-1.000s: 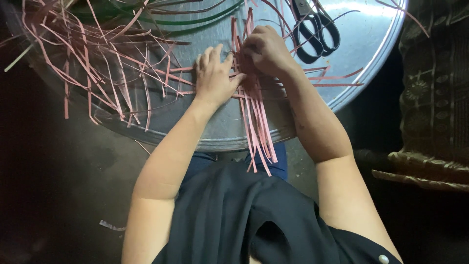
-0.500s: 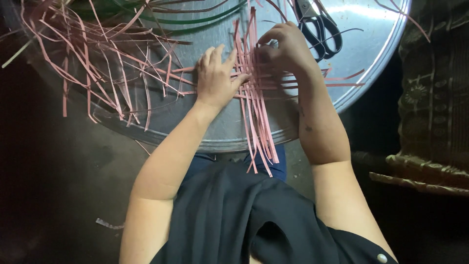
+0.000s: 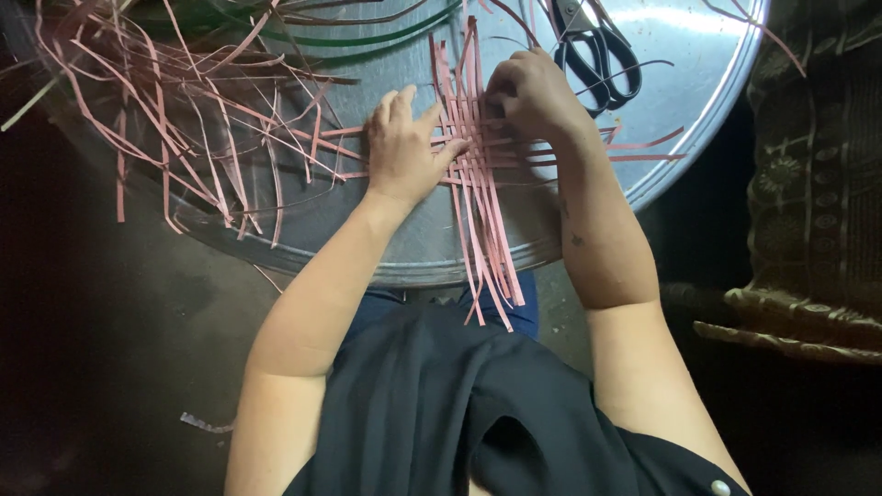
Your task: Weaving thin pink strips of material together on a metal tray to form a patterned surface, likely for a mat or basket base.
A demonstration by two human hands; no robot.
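Observation:
A woven patch of pink strips lies on a round silver metal tray, its long ends hanging over the near rim. My left hand rests flat on the left side of the weave, fingers spread, pressing it down. My right hand is curled at the upper right of the weave, fingertips pinching pink strips there. Crosswise strips run out to the right from under it.
A loose tangle of pink strips covers the tray's left half, with green strips at the far edge. Black-handled scissors lie beside my right hand. A patterned dark fabric sits to the right. The floor around is dark.
My right hand has shifted slightly right and up along the weave. My left hand stays pressed on the strips. The view has moved a little closer.

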